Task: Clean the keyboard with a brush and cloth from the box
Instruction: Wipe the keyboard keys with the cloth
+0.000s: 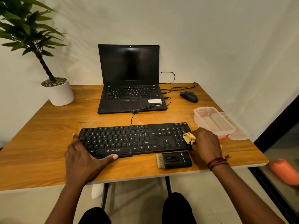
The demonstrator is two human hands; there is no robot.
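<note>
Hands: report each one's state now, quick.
Left hand: open, spread, bracing the keyboard at its left end.
Right hand: closed on the cloth, at the keyboard's right end.

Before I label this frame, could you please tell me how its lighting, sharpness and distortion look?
Head view: warm, dim light; wide-angle distortion bows the table edge; keyboard legends are sharp; orange object lower right is blurred; laptop screen is dark.

Keyboard [134, 139], brush [174, 160], cloth [189, 138] and box [213, 122] on the desk [48, 143]

The black keyboard lies flat. The small black brush lies just in front of it, bristles pointing left. The yellow cloth is bunched on the keyboard's right end, in the right hand [205, 143]. The clear box sits open to the right.
</note>
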